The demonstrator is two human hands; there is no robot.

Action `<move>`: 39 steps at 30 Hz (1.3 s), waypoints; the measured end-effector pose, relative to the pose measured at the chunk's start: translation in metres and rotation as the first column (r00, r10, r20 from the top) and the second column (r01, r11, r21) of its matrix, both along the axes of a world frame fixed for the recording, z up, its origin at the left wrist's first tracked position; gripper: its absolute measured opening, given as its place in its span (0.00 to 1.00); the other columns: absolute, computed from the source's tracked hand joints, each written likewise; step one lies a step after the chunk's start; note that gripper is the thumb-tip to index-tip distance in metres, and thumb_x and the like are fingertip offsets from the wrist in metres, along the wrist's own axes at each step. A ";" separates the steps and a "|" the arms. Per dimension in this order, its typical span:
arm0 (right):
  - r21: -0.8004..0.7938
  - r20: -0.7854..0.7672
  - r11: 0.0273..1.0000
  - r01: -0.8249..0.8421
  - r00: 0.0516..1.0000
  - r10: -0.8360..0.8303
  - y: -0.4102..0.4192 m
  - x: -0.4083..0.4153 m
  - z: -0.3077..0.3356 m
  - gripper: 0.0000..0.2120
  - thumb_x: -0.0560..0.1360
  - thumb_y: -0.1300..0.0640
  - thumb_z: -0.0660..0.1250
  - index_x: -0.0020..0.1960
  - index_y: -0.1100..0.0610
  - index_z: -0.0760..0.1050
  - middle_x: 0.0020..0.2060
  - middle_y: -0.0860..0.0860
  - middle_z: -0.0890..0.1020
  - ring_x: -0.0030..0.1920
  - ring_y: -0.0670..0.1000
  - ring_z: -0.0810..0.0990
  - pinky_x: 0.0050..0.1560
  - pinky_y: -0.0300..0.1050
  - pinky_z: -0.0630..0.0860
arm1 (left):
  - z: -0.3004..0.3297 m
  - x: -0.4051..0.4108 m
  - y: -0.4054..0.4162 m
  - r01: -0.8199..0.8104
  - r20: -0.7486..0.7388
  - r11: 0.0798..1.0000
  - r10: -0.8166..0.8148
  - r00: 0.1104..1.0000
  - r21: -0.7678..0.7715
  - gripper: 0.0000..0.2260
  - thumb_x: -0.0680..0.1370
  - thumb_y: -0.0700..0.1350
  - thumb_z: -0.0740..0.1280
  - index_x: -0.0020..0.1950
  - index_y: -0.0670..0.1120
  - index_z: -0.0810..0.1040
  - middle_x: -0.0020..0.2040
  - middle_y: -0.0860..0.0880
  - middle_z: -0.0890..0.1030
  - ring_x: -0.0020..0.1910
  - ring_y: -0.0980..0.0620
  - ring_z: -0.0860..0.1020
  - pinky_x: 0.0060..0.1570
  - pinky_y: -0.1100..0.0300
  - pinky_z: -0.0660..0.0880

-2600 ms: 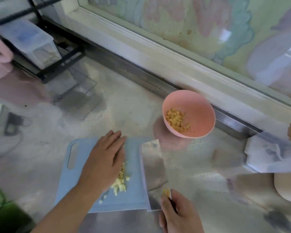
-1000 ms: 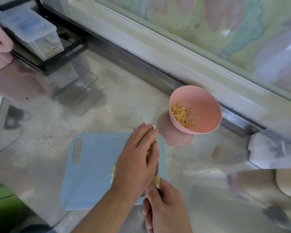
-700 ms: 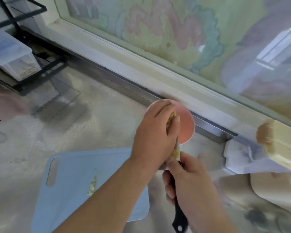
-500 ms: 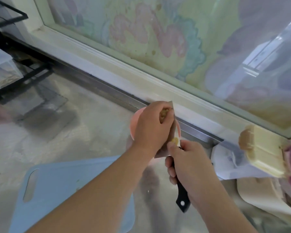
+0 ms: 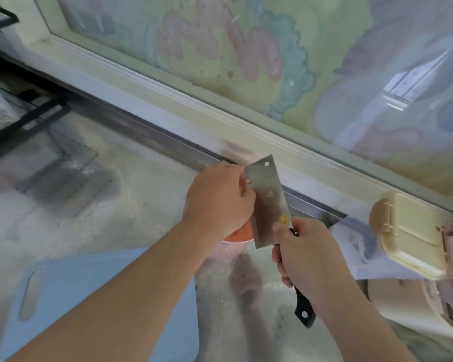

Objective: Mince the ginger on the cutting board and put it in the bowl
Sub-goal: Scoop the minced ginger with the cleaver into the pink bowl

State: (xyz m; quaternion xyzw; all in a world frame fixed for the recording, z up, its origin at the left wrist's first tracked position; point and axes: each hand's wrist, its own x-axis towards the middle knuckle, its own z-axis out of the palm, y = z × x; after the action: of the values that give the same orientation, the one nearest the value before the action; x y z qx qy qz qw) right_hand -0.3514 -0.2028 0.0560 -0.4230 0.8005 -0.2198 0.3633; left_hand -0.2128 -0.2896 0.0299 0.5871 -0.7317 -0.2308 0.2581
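Observation:
My right hand (image 5: 302, 254) grips the black handle of a cleaver (image 5: 268, 202), whose steel blade stands on edge over the pink bowl (image 5: 237, 235). My left hand (image 5: 217, 199) is pressed against the blade's left face with its fingers curled, and a bit of ginger (image 5: 248, 181) shows at the fingertips. Only a sliver of the bowl's near rim shows under my left hand; its inside is hidden. The light blue cutting board (image 5: 84, 296) lies at the lower left, partly under my left forearm.
A white window frame (image 5: 220, 121) and metal ledge run right behind the bowl. A cream lidded box (image 5: 413, 231) and white containers crowd the right side. A black wire rack (image 5: 24, 121) stands at the far left on the pale counter (image 5: 115, 205).
Both hands carried the cleaver loaded with ginger from the cutting board to the bowl. The blade has since tipped up and now shows bare steel, with my left hand against it.

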 end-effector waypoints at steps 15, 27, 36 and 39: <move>-0.030 -0.029 0.999 -0.022 0.999 0.021 0.006 0.008 -0.002 0.12 0.76 0.46 0.60 0.40 0.53 0.74 0.30 0.57 0.81 0.26 0.55 0.72 0.31 0.52 0.74 | -0.012 0.007 0.008 0.161 -0.159 0.953 -0.206 0.966 -0.255 0.10 0.80 0.39 0.66 0.59 0.49 0.81 0.56 0.55 0.83 0.54 0.54 0.79 0.58 0.58 0.75; -0.025 -0.061 0.999 -0.032 0.998 0.030 0.012 0.006 -0.003 0.16 0.77 0.48 0.60 0.38 0.59 0.69 0.34 0.61 0.81 0.27 0.55 0.70 0.31 0.51 0.72 | -0.023 0.023 0.020 0.304 0.076 0.918 -0.294 0.953 -0.253 0.25 0.76 0.42 0.56 0.70 0.41 0.78 0.71 0.47 0.78 0.69 0.52 0.71 0.68 0.63 0.69; -0.033 -0.033 0.999 0.013 0.999 -0.014 0.017 0.004 0.007 0.18 0.74 0.46 0.60 0.41 0.62 0.70 0.31 0.60 0.81 0.27 0.54 0.71 0.31 0.61 0.76 | -0.019 0.030 0.025 0.031 0.047 0.997 -0.028 0.998 -0.066 0.05 0.82 0.45 0.66 0.52 0.52 0.82 0.46 0.56 0.84 0.44 0.52 0.81 0.46 0.52 0.80; -0.013 0.133 0.996 0.085 0.988 -0.083 0.021 0.007 0.005 0.15 0.80 0.52 0.62 0.46 0.66 0.72 0.28 0.60 0.78 0.25 0.54 0.69 0.29 0.51 0.70 | -0.008 0.030 0.025 0.010 -0.156 1.000 -0.014 0.988 -0.026 0.16 0.82 0.37 0.63 0.60 0.56 0.83 0.50 0.63 0.81 0.46 0.62 0.78 0.49 0.71 0.73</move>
State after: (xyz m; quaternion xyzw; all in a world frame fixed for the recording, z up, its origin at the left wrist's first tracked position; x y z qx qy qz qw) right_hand -0.3447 -0.1822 0.0613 -0.3768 0.7895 -0.2701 0.4021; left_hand -0.1832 -0.2647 0.0216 0.5597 -0.7156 -0.2685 0.3204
